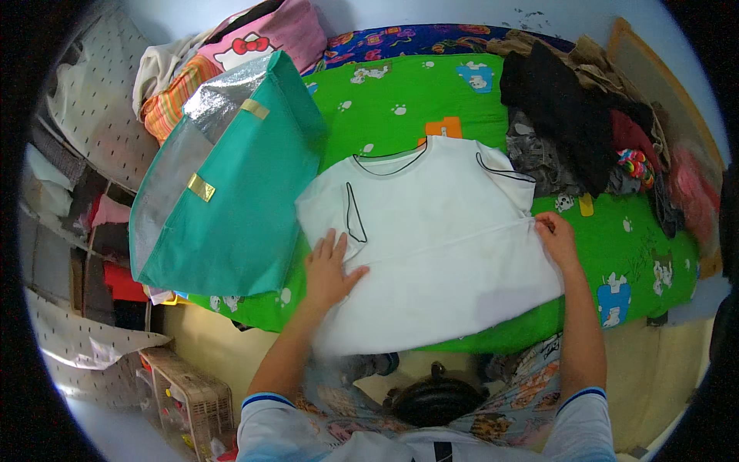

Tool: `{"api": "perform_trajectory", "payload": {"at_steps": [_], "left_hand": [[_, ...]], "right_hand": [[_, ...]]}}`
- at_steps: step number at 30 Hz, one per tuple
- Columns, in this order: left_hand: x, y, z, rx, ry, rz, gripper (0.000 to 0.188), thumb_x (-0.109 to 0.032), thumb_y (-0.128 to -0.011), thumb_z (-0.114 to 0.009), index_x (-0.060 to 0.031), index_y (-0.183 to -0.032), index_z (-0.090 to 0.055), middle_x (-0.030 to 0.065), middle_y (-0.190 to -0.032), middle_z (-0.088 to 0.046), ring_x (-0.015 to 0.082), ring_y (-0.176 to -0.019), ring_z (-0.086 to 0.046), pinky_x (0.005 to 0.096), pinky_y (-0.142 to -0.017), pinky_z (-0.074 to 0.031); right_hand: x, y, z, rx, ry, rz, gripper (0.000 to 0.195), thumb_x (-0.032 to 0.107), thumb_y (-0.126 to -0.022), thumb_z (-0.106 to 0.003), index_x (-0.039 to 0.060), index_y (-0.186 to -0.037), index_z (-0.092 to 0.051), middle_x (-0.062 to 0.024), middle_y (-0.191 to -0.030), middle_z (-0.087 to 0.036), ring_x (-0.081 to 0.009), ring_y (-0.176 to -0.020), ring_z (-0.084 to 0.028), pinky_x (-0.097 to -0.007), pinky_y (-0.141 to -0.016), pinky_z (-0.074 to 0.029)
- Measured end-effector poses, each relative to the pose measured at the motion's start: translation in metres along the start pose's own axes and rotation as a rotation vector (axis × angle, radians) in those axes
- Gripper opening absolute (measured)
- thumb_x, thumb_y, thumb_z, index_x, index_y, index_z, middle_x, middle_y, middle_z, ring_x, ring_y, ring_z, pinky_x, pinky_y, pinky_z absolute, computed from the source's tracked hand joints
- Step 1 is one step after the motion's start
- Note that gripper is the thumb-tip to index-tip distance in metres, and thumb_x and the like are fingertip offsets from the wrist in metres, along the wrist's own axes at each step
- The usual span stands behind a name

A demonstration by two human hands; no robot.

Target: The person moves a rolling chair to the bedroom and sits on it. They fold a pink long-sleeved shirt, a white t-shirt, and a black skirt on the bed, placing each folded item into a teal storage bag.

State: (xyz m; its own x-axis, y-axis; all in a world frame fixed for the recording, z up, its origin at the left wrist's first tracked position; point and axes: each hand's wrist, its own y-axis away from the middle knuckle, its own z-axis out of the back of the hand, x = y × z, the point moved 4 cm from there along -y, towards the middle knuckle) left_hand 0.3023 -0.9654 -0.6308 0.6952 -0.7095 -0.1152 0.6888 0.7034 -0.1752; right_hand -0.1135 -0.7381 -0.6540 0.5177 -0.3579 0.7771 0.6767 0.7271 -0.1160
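A white short-sleeved shirt (427, 225) with dark piping at neck and cuffs lies spread on a green patterned bed sheet (398, 124). Its neckline points away from me, and its lower edge hangs toward my lap. My left hand (332, 268) rests flat on the shirt's left side below the sleeve, fingers apart. On the other side, my right hand (555, 234) pinches the shirt's side edge below the right sleeve. A faint crease runs across the fabric between both hands.
A teal insulated bag (242, 190) with silver lining stands left of the shirt. Dark clothes (554, 110) are heaped at the right. Behind the bag lies a pink cushion (288, 34). A plastic crate (196, 404) sits on the floor at lower left.
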Motion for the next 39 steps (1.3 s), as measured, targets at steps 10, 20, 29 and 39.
{"api": "perform_trajectory", "payload": {"at_steps": [10,20,29,39], "left_hand": [[0.029,0.007,0.013,-0.135,0.209,0.194,0.059,-0.041,-0.081,-0.06,-0.0138,-0.132,-0.045,0.0134,-0.141,-0.035,0.0368,-0.125,-0.036,0.0537,-0.097,-0.028],[0.016,-0.015,-0.011,-0.022,0.203,0.138,0.068,-0.038,-0.071,-0.068,-0.0092,-0.129,-0.045,0.0163,-0.139,-0.036,0.0366,-0.123,-0.037,0.051,-0.096,-0.031],[0.023,-0.011,-0.004,0.03,0.293,0.18,0.073,-0.035,-0.07,-0.069,-0.0101,-0.132,-0.041,0.0163,-0.14,-0.035,0.0367,-0.124,-0.036,0.0511,-0.098,-0.029],[0.023,-0.016,0.002,0.083,0.342,0.199,0.07,-0.033,-0.07,-0.07,-0.0096,-0.131,-0.044,0.0172,-0.139,-0.036,0.0361,-0.125,-0.036,0.0496,-0.1,-0.028]], "right_hand": [[0.048,0.001,0.006,-0.245,0.101,0.224,0.024,0.011,-0.077,-0.063,0.0052,-0.101,-0.061,-0.0118,-0.1,-0.062,-0.0269,-0.093,-0.059,-0.0348,-0.079,-0.048],[0.117,-0.07,-0.046,-0.111,0.846,0.511,0.023,0.02,-0.072,-0.068,0.0083,-0.091,-0.063,-0.0116,-0.096,-0.058,-0.0274,-0.104,-0.051,-0.0382,-0.091,-0.04],[0.079,-0.07,0.03,-0.532,0.236,0.203,0.013,0.012,-0.08,-0.064,0.0021,-0.082,-0.057,-0.0031,-0.067,-0.057,-0.012,-0.062,-0.053,-0.0264,-0.061,-0.044],[0.107,-0.064,-0.015,-0.455,0.041,0.223,0.011,0.008,-0.078,-0.063,0.0041,-0.085,-0.055,-0.005,-0.073,-0.056,-0.0146,-0.065,-0.053,-0.0276,-0.063,-0.044]]}}
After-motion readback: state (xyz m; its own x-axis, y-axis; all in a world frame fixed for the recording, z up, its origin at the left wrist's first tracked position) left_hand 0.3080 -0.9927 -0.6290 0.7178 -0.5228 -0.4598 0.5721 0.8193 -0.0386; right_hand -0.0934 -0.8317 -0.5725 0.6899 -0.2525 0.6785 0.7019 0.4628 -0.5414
